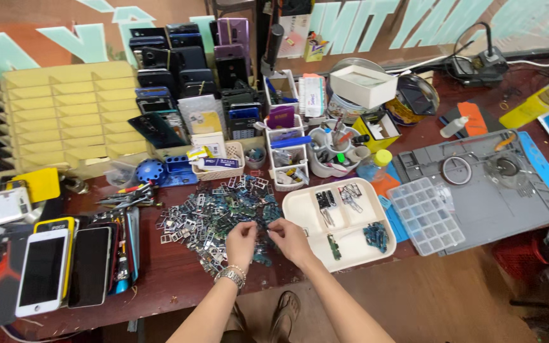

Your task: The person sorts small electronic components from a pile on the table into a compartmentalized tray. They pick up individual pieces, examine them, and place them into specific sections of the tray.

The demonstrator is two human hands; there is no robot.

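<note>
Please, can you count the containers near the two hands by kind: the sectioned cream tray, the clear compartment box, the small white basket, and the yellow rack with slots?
Sectioned cream tray: 1
Clear compartment box: 1
Small white basket: 1
Yellow slotted rack: 1
Total: 4

Both hands, left and right, are at the pile of small metal parts, beside the tray.

- Sorting tray [300,209]: cream white, with black and blue-green parts in its compartments.
- Pile of small parts [217,213], left of the tray: silver, grey and teal, mixed.
- Compartment box [424,215], right of the tray: clear.
- Work mat [478,190], beyond that box: grey, with a blue edge.
- Rack [71,114], far left of the tray: pale yellow.
- Tabletop [166,273]: dark reddish brown, possibly wood.
</note>
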